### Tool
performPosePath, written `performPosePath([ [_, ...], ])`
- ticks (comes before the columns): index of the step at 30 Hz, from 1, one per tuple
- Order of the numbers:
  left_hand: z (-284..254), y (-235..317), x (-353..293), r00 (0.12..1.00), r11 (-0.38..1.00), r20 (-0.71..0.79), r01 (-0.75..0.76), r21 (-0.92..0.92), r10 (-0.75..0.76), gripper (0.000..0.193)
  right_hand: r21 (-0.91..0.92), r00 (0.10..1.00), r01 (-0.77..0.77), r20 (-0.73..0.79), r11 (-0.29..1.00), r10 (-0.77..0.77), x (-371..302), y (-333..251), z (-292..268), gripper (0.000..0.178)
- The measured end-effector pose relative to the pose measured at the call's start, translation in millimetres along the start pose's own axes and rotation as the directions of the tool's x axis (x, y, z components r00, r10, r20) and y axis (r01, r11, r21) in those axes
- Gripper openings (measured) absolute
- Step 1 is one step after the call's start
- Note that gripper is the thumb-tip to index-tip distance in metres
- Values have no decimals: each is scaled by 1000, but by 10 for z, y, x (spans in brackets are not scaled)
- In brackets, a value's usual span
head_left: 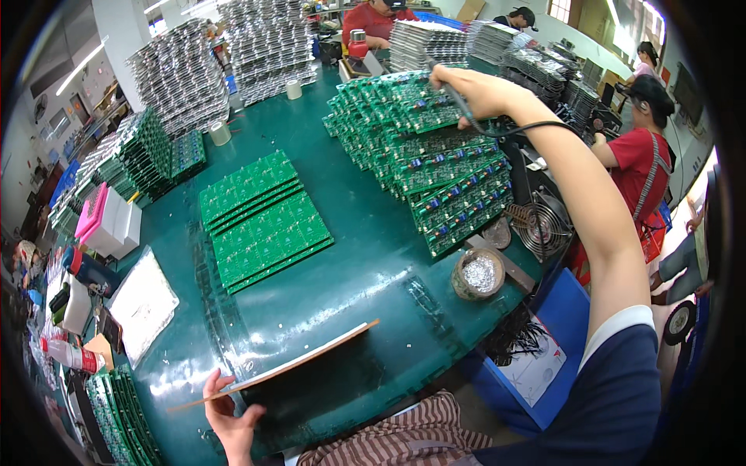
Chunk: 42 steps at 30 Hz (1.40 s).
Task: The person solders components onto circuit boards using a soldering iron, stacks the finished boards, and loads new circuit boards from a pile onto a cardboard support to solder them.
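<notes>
My left hand is at the near left, its fingers and thumb on either side of the end of a thin, brown-edged board. The board shows nearly edge-on, tilted above a dark shadow. My right arm reaches far forward. In that hand is a soldering iron, largely hidden by the fingers, its black cable running back along my forearm. The hand is over the far end of a fanned stack of green circuit boards bearing blue parts. Left of centre lie flat green circuit boards, overlapping.
A round pot of silvery scraps stands at the right edge, beside a coiled metal holder and a round wire grille. Tall stacks of boards rise at the back. A blue bin sits lower right. Other people work beyond.
</notes>
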<state>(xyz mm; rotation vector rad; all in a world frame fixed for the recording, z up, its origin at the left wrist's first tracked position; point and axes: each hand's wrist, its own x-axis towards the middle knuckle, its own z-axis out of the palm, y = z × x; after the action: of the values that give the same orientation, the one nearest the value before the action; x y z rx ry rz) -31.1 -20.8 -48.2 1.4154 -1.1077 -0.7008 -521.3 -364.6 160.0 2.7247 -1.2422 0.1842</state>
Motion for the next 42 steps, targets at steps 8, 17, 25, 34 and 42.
performPosePath([
  [8,-140,-281,295,988,988,27,150,41,-151,17,148,819,147,-572,978,-36,-432,-950,250,41],
  [17,-105,136,1342,945,951,231,270,-147,-233,26,851,768,190,-439,490,466,-94,-2641,1526,45],
  [25,182,276,2402,947,944,192,206,256,-259,46,857,617,112,-457,503,641,975,-2247,1992,36],
  [34,431,-118,2567,919,913,106,355,202,-380,45,866,660,-53,-344,498,668,1218,-2025,2462,37],
  [42,545,-76,2501,949,929,63,287,234,-309,50,784,699,-122,-368,609,613,1153,-2035,2504,33],
])
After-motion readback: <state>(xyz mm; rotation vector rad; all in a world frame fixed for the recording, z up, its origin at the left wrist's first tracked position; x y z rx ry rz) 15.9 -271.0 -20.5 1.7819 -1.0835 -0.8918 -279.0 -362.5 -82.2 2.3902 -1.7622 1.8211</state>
